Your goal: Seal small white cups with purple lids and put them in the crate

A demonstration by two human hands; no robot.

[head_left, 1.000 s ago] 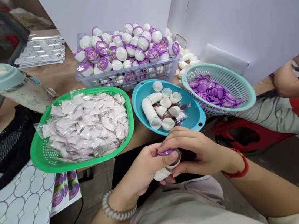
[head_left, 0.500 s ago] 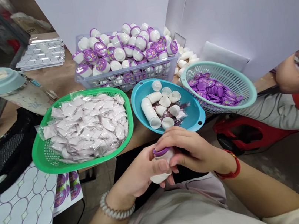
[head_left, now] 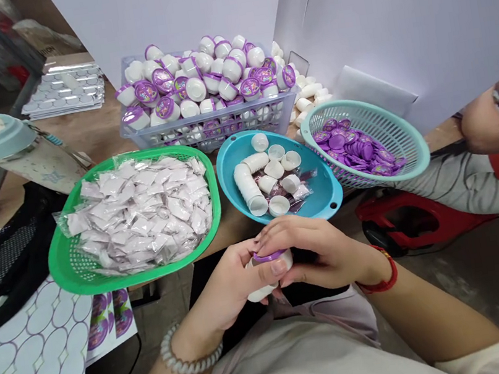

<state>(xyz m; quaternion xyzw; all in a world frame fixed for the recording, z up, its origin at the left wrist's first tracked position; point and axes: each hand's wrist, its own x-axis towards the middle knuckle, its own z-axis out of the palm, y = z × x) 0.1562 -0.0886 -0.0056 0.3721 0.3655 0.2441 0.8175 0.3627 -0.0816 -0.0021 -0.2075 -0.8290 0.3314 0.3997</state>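
White cup clamped in left fingers; right fingers closed over its purple lid.

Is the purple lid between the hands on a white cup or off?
On, it appears: the purple lid sits over a white cup. Whether snapped shut, cannot tell; the right hand covers much of it.

Blue-lidded bottle at left, black mesh fabric, red stool

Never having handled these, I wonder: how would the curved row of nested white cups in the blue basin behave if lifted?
The nested cups might come apart, since their row bends. Thin rims suggest they're light; round sides suggest rolling.
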